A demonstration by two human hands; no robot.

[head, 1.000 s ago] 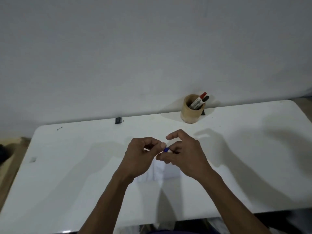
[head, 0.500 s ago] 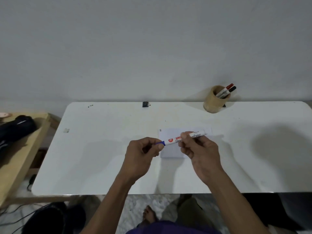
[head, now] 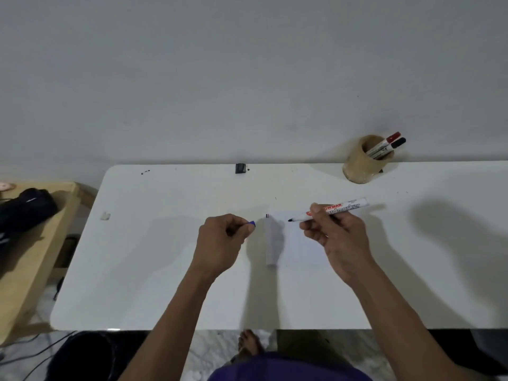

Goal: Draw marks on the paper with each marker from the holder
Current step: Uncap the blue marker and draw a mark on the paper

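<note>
- Head view: cap has just come off; left hand pinches it, right hand grips the bared marker.
- Tip hovers over paper on worktop; marking can likely begin.
- Two markers wait in holder.

Looks like a plain room at home: white table shoved against a bare grey wall, marble-ish floor, a bare foot underneath, wooden side bench with a black bag.
</note>
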